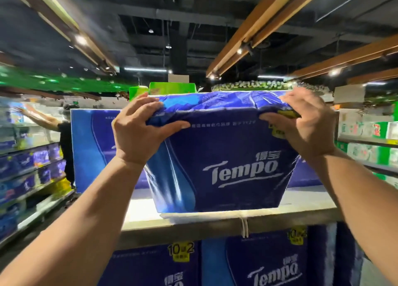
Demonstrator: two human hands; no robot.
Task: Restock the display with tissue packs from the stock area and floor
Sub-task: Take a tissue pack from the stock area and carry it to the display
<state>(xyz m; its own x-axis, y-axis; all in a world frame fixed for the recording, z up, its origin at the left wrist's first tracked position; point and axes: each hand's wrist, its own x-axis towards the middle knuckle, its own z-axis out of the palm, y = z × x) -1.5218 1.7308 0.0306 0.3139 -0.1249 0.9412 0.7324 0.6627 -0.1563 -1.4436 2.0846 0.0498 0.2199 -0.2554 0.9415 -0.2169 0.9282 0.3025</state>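
Hands pinch the wrapper's top corners, our left hand (pixel 137 130) and right hand (pixel 305 122) gripping the Tempo tissue pack (pixel 224 167) at arm's length, long axis crosswise between them, its base at the top shelf (pixel 193 225) front edge.

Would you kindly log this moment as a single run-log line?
step: placing pack | left hand: grips Tempo pack top edge | right hand: grips top edge | pack: at top shelf front

Top shelf (pixel 193 223) bears blue Tempo pack (pixel 226 173); another pack (pixel 90 145) behind.
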